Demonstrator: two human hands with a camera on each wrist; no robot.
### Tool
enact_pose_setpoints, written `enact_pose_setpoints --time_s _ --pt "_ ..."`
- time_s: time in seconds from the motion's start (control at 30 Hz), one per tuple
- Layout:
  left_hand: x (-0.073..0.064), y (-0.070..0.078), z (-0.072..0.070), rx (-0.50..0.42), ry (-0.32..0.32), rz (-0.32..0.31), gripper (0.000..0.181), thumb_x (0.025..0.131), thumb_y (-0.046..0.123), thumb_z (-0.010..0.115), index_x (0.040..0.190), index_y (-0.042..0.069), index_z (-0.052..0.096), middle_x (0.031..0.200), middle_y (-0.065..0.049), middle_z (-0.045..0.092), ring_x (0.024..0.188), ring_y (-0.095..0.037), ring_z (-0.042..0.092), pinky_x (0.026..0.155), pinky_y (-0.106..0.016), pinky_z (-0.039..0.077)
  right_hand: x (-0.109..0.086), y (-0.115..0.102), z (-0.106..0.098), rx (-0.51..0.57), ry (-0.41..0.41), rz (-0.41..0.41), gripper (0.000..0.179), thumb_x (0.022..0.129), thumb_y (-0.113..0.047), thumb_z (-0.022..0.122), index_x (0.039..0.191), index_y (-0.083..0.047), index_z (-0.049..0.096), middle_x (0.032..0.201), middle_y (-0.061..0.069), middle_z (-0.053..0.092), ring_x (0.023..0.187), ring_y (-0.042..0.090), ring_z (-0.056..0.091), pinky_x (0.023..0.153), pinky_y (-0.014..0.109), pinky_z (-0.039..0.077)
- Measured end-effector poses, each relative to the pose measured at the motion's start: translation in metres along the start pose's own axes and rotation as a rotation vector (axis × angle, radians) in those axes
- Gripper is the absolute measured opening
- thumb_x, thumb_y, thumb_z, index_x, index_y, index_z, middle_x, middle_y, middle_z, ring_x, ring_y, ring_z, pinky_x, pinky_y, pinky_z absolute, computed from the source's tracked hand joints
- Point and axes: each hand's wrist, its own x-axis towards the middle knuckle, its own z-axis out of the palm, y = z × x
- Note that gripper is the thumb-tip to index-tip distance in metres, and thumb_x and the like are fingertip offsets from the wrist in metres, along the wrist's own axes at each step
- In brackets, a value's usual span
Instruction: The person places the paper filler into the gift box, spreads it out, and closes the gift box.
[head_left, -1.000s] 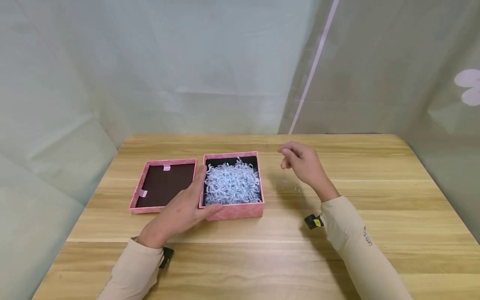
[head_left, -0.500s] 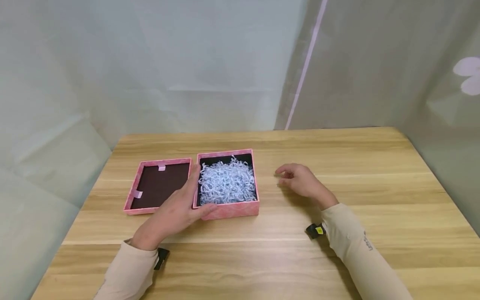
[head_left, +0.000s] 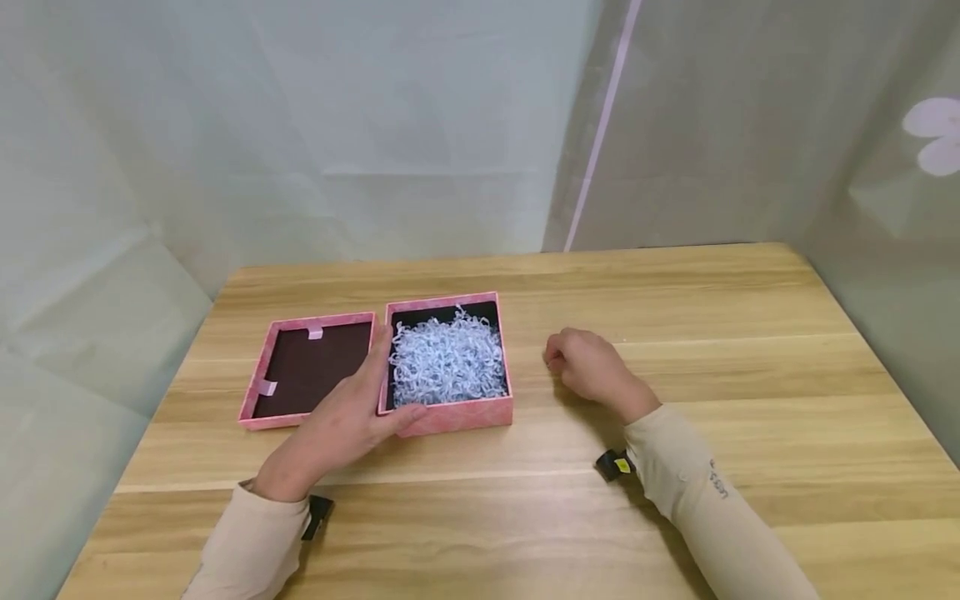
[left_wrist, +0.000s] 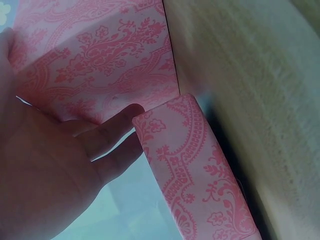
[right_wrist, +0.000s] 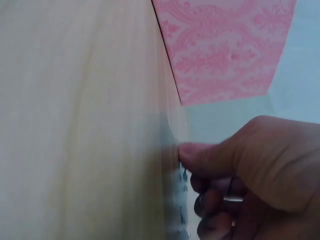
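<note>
A pink patterned box (head_left: 465,415), filled with pale blue crinkled paper shreds (head_left: 448,362), stands open on the table. My left hand (head_left: 337,425) rests on its near left corner, straight fingers along the left wall and thumb across the front. In the left wrist view, extended fingers (left_wrist: 112,132) pass between the box (left_wrist: 100,65) and its lid (left_wrist: 185,160). To the right of the box, my right hand (head_left: 596,371) is down at the tabletop with curled fingers. The right wrist view shows its thumb (right_wrist: 200,155) pinching small wispy shreds (right_wrist: 183,175) against the fingers at the surface.
The pink-rimmed lid (head_left: 318,367) lies inside up just left of the box, two light ribbon tabs at its edges. A tiny pale speck (head_left: 624,340) lies beyond the right hand. Fabric curtains (head_left: 450,125) hang behind the wooden table (head_left: 480,525).
My right hand has come down to the tabletop and its fingers have closed over the loose shreds lying there. The left hand keeps its place on the box; the head view has shifted slightly.
</note>
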Motion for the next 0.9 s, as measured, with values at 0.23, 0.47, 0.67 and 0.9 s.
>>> enact_pose_setpoints --time_s 0.23,0.47,0.67,0.9 --pt "0.001 -0.001 0.002 0.006 0.003 0.005 0.114 0.092 0.063 0.062 0.160 0.021 -0.018 0.168 -0.008 0.002 0.143 -0.040 0.033 0.110 -0.057 0.034 -0.004 0.011 -0.015 0.068 0.155 0.050 0.014 0.090 0.007 0.065 0.086 -0.006 0.066 0.084 0.005 0.060 0.077 0.023 0.056 0.074 0.043 0.049" --pt "0.000 -0.002 0.002 0.001 0.013 0.010 0.113 0.092 0.063 0.063 0.160 0.022 -0.017 0.167 -0.011 0.007 0.141 -0.041 0.037 0.107 -0.058 0.037 0.000 0.018 -0.013 0.159 0.135 0.058 0.009 0.092 0.000 0.070 0.086 -0.006 0.070 0.082 0.004 0.063 0.075 0.021 0.057 0.071 0.039 0.049" --pt "0.001 -0.001 0.002 0.008 0.011 0.006 0.114 0.092 0.064 0.062 0.160 0.021 -0.018 0.167 -0.011 0.007 0.141 -0.041 0.037 0.108 -0.058 0.036 0.003 0.015 -0.007 0.051 0.093 0.079 0.010 0.091 -0.002 0.071 0.084 -0.010 0.073 0.086 0.004 0.069 0.081 0.023 0.063 0.078 0.044 0.053" --pt "0.000 -0.001 0.002 0.003 0.006 -0.005 0.114 0.091 0.064 0.062 0.159 0.024 -0.021 0.168 -0.007 0.002 0.143 -0.041 0.033 0.110 -0.058 0.033 0.001 0.014 -0.009 -0.040 0.003 0.055 0.016 0.087 0.003 0.060 0.079 -0.011 0.059 0.077 0.002 0.056 0.074 0.021 0.052 0.067 0.039 0.047"
